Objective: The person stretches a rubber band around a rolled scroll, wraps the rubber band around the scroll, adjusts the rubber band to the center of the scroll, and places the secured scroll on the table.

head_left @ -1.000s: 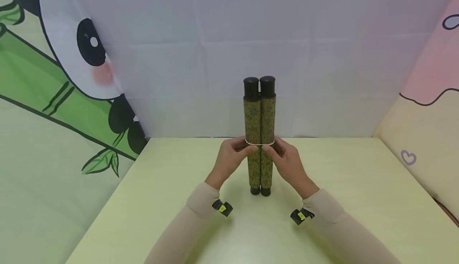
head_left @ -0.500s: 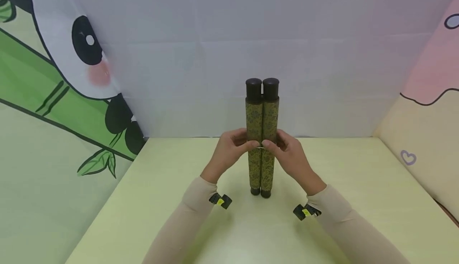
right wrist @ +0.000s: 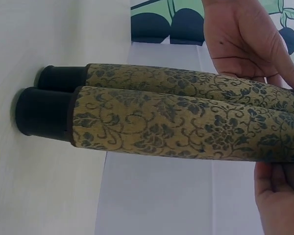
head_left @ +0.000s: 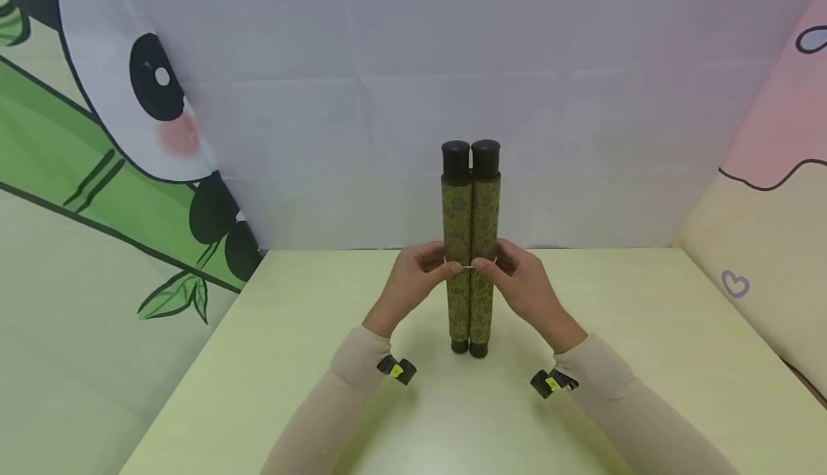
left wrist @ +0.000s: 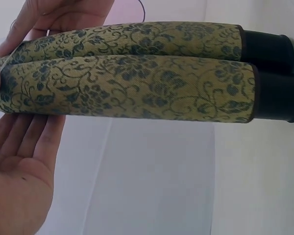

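Observation:
Two rolled scrolls, the left scroll [head_left: 457, 220] and the right scroll [head_left: 486, 220], stand upright side by side on the table. Both are covered in patterned olive-gold brocade and have black end knobs. A thin white band [head_left: 468, 267] runs round the pair at about mid-height. My left hand [head_left: 413, 279] grips the left scroll from its outer side, thumb in front at the band. From the other side my right hand [head_left: 525, 285] holds the right scroll the same way, its thumb close to the left one. The lower knobs [left wrist: 279, 98] show near the tabletop in the left wrist view.
The pale yellow table [head_left: 310, 303] extends to both sides. Behind it hangs a white cloth backdrop [head_left: 323, 138]. Cartoon-printed panels flank it, with a panda and bamboo on the left panel [head_left: 97, 303]. Small black devices [head_left: 397, 370] sit on both wrists.
Both thumbs have moved from just below the white band onto its level, covering part of it. The scrolls stay upright in nearly the same place.

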`<move>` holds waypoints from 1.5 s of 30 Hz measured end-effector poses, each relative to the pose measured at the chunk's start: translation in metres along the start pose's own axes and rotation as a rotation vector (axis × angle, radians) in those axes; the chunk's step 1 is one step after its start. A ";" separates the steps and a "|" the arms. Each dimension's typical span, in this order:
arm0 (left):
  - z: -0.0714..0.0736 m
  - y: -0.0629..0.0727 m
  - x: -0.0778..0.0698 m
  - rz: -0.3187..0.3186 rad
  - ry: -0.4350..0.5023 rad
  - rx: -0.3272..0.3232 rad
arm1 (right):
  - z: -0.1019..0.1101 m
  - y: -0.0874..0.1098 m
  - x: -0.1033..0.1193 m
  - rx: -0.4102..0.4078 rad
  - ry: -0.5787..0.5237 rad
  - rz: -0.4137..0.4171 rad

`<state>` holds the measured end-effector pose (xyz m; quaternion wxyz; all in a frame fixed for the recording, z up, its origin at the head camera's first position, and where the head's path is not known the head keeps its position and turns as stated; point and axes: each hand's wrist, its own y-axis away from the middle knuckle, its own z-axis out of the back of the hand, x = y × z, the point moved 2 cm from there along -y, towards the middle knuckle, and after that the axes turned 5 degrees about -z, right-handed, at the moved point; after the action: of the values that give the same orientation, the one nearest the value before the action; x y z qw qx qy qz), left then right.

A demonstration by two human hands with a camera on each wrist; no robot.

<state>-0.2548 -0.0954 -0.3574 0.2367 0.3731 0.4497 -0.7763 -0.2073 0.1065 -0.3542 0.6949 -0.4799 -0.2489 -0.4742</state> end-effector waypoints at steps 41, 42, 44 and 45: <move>0.007 0.007 -0.013 0.094 -0.232 0.050 | 0.007 0.019 0.007 -0.087 0.107 0.095; 0.006 0.007 -0.013 0.091 -0.230 0.043 | 0.008 0.020 0.007 -0.093 0.112 0.092; 0.007 0.007 -0.015 0.090 -0.227 0.028 | 0.008 0.019 0.009 -0.102 0.115 0.087; 0.007 0.007 -0.015 0.094 -0.218 0.020 | 0.008 0.019 0.010 -0.105 0.113 0.080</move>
<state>-0.2427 -0.1045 -0.3468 0.3165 0.3097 0.3955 -0.8047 -0.1853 0.1116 -0.3512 0.7000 -0.4978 -0.1647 -0.4849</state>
